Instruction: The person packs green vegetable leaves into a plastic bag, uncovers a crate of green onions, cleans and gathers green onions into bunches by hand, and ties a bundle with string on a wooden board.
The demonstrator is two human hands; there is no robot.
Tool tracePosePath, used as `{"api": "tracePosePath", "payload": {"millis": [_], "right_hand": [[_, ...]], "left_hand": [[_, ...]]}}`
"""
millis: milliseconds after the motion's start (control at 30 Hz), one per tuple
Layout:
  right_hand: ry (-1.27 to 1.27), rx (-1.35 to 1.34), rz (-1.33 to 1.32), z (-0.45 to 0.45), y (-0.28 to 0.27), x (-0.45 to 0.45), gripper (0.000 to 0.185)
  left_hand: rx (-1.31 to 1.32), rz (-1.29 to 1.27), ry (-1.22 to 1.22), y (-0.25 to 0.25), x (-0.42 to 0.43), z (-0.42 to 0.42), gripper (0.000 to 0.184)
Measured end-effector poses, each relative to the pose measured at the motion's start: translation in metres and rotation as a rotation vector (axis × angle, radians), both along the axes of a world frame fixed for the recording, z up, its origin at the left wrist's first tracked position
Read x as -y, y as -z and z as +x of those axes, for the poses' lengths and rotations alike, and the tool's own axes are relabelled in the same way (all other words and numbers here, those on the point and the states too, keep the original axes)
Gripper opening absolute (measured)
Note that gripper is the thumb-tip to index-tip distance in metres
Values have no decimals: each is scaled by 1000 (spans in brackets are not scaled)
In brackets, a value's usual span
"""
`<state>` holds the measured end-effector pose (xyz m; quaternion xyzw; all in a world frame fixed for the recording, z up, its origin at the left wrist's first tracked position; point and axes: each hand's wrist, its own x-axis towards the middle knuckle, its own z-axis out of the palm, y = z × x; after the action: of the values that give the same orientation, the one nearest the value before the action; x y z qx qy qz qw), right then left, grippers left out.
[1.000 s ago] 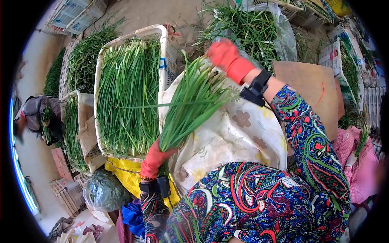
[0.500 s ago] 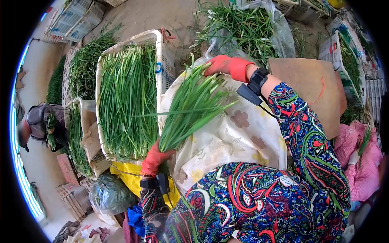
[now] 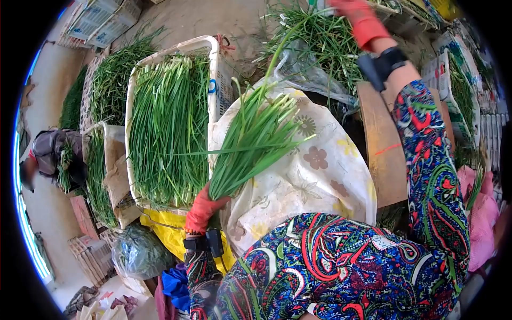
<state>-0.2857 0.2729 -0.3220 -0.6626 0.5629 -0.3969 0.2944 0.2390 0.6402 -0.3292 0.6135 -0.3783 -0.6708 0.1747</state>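
My left hand (image 3: pixel 204 209), in a red glove, is wrapped round the lower end of a bundle of long green stalks (image 3: pixel 242 154). The bundle leans up and to the right over a flower-patterned cloth (image 3: pixel 314 186), its pale ends fanned out at the top. My right hand (image 3: pixel 360 21), also gloved in red, is at the top edge, over a loose green heap (image 3: pixel 320 45). Its blurred fingers are closed on a long stalk (image 3: pixel 282 45) that stretches up from the bundle.
A white crate (image 3: pixel 213 80) of neatly laid stalks stands left of the cloth. A brown board (image 3: pixel 381 154) lies under my right forearm. A person (image 3: pixel 53 154) holding greens is at the far left; another person's pink sleeve (image 3: pixel 480 229) shows at the right.
My right hand has moved from the bundle's top up and to the right, drawing out a long stalk. The brown board has shifted or tilted. My left hand keeps its hold.
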Motion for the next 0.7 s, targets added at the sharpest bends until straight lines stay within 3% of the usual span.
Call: {"api": "tracePosePath", "payload": {"millis": [100,167,233,267,300,367,400,500,533,700], "right_hand": [[161,-278,29,-75,24,-2,36],[-63,-616,313,0,16,-26,38],[-566,-311,230,80,-11,-101,40],[-679,-283,334,102,15,-106,44],[-789,-409,273,142,-32,-140,50],[-673,-386,330,187,-3,-153,45],[-654,-415,322,205,4,-161,42],[-589,-450,405,251,37,-160,38],[-544,-433,200,255,35,-171,31],[-507,-343,127,234,24,-149,27]], "left_hand": [[106,-110,72,8,-5,6,62],[158,-198,107,13,-6,6,64],[183,-267,114,14,-8,6,66],[238,-259,153,6,-5,3,67],[277,-284,197,0,-2,1,67],[349,-344,286,-8,4,-2,68],[376,-541,369,-2,5,0,69],[375,-329,320,-19,7,-7,69],[380,-337,323,-13,4,-3,70],[55,-129,89,-3,-1,-2,68]]}}
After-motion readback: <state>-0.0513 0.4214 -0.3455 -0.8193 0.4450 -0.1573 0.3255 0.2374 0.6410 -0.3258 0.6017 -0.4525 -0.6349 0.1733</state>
